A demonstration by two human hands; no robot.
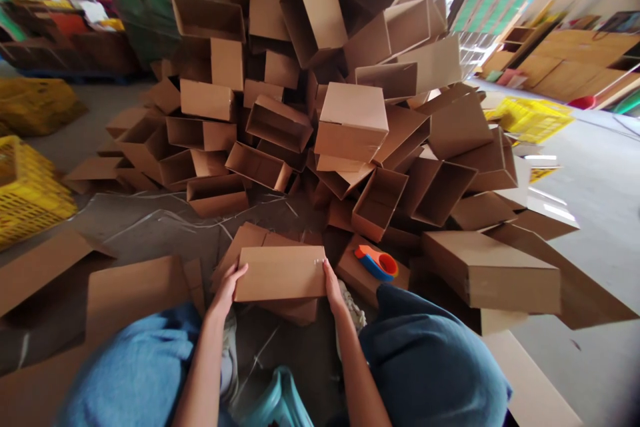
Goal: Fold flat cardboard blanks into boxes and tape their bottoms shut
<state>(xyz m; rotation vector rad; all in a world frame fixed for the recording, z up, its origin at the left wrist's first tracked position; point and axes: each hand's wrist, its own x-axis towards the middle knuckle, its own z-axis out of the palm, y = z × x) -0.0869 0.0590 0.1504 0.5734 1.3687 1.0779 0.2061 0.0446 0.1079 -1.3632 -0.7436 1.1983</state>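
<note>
Two hands, the left hand [229,285] and right hand [333,283], are clasping opposite ends of a cardboard box [280,272] while open, empty cartons [377,203] are lying heaped beyond.

The flat brown cardboard box [280,272] lies before the heap of open cardboard cartons [320,100], with the orange-and-blue tape dispenser [376,262] just right of it.

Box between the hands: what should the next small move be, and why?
Left hand and right hand hold the box by its ends, closed face up; the tape dispenser lies on a carton just right of it. Probably the right hand should let go and reach for the dispenser.
</note>
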